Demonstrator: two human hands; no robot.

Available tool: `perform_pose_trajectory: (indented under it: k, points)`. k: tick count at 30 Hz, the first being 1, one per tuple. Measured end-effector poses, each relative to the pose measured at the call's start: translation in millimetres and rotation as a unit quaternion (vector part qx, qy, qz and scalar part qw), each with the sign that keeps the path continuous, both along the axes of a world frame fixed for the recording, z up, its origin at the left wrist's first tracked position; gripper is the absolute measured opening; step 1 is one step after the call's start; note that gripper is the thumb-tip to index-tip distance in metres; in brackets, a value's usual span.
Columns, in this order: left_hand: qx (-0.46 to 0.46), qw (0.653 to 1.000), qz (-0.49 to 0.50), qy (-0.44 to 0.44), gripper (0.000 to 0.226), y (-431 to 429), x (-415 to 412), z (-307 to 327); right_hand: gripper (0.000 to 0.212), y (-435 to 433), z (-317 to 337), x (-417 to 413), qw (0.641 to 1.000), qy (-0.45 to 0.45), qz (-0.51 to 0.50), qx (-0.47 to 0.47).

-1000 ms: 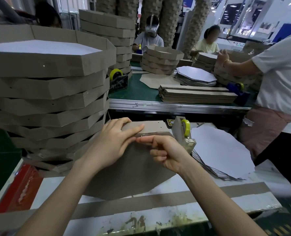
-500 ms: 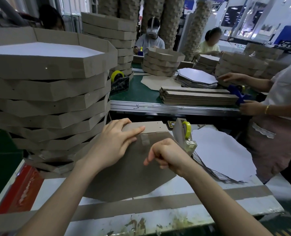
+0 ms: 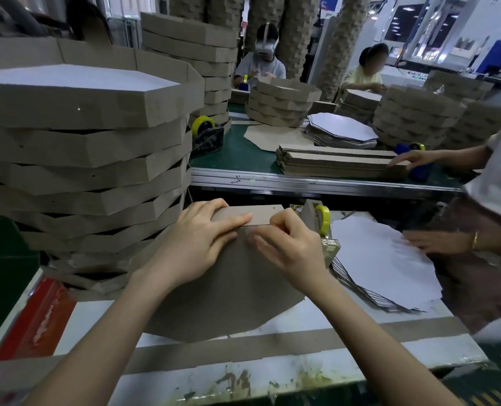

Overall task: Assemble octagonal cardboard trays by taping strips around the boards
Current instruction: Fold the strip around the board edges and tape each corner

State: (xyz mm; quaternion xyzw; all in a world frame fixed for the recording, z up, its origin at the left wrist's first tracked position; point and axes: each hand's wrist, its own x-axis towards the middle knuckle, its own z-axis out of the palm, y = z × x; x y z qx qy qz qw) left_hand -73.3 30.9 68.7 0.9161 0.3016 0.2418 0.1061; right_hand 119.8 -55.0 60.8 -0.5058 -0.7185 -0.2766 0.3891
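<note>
Tabletop (image 3: pixel 272 373): white, stained, carries all below.
Stack of finished octagonal trays (image 3: pixel 82 171): 10 o'clock, tall.
Octagonal board (image 3: pixel 228 294): centre, grey face up, the piece in work.
Pile of white-faced boards (image 3: pixel 384 259): 3 o'clock.
Cardboard strip (image 3: pixel 263 214): upright along the board's 12 o'clock edge.
Tape dispenser (image 3: pixel 319 221): 1 o'clock, yellow roll.
Left hand (image 3: pixel 196 244): fingers extended, pressing the strip to the board.
Right hand (image 3: pixel 290 244): fingers curled, pinching clear tape (image 3: pixel 258 228) at the joint.
Step, judged: tacking the strip to one edge. Next calls for smoothing the tape, then turning the board.
</note>
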Motion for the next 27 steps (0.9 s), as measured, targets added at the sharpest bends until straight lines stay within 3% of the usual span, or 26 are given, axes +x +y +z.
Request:
perform_pose_trajectory:
  k: [4,12,18,22,24,27]
  points:
    - [-0.010,1.000,0.003,-0.003,0.042,-0.3,-0.3,0.0,0.012,0.3,0.0,3.0,0.998,-0.002,0.053,0.016]
    - [-0.036,0.998,0.035,-0.039,0.036,-1.1,5.1,2.3,0.014,7.2,1.0,1.2,0.997,-0.047,0.048,-0.027]
    - [-0.009,0.994,0.083,-0.076,0.044,-6.6,25.1,6.3,0.020,7.9,-3.7,4.4,0.998,-0.022,0.054,-0.026]
    - [0.031,0.994,0.081,-0.073,0.038,-4.8,23.0,3.9,0.006,1.2,-11.7,15.5,0.984,-0.118,0.069,-0.114]
    - [0.044,0.993,0.084,-0.066,0.038,-7.9,23.0,2.4,0.012,-7.1,-18.9,17.7,0.986,-0.045,0.085,-0.135]
    - [0.061,0.993,0.083,-0.061,0.038,-9.6,21.7,1.3,0.030,-5.4,-10.9,21.4,0.971,0.228,0.036,-0.057]
